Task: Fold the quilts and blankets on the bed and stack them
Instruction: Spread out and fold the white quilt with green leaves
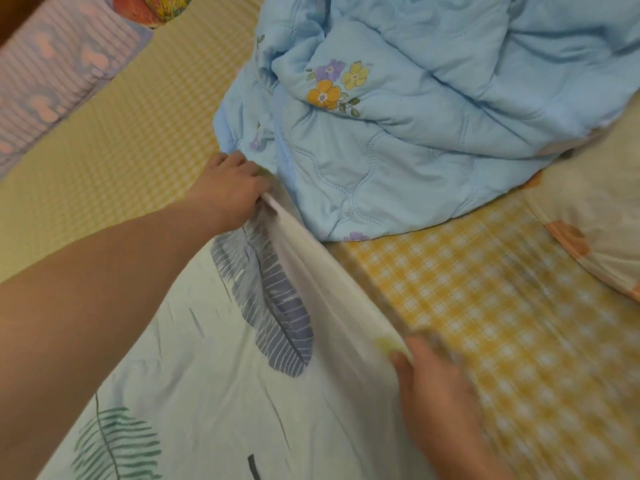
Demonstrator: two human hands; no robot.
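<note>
A pale white blanket with blue and green leaf prints (214,386) lies across the lower half of the view on the yellow checked bed (485,306). My left hand (232,188) grips its far corner, right beside a crumpled light blue quilt with flower prints (415,133). My right hand (436,386) holds the near part of the same raised edge, with the thumb on top of the cloth. The edge stretches taut between both hands. The right hand is blurred.
A purple striped pillow (59,81) lies at the far left, with a colourful cushion (152,8) behind it. A cream blanket with orange prints (595,216) lies at the right edge. Bare checked sheet shows between the pillow and the blue quilt.
</note>
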